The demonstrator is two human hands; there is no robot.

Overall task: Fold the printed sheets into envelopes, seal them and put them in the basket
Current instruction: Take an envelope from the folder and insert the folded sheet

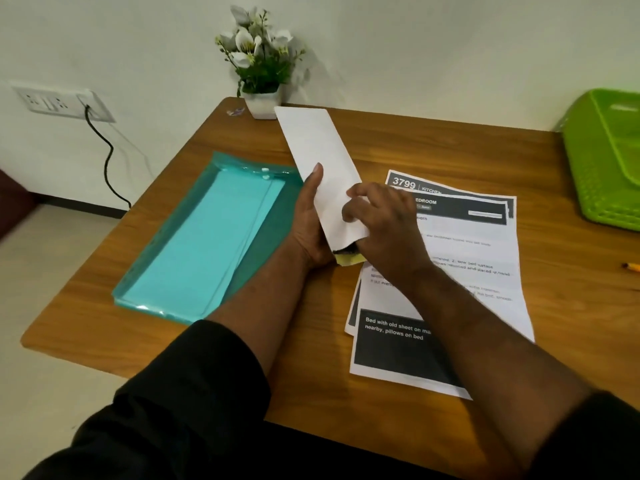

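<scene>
Right now I have the white envelope (320, 161) lifted off the surface (450, 147), its long axis running from the open mouth close to me, up and away to the left toward the potted plant (259, 64). My left hand (310, 220) wraps the envelope's lower left edge, thumb laid flat up the face, so that grip is closed round the paper. My right hand (381, 223) sits at the mouth from the right side, fingers curled on the lower face; it pinches that end, though I cannot tell exactly what the fingertips hold underneath. A dark printed edge and a yellow strip (349, 259) peek out below the mouth, which I read as the folded sheet nearly home and the flap not yet sealed.

The remaining printed sheets (460, 258) lie flat just beneath and right of my right hand. The teal folder (194, 237) of spare envelopes lies left of my left hand. The green basket (609, 168) stands far right, well apart, so the right hand is the nearer one for the drop once I press the flap down.
</scene>
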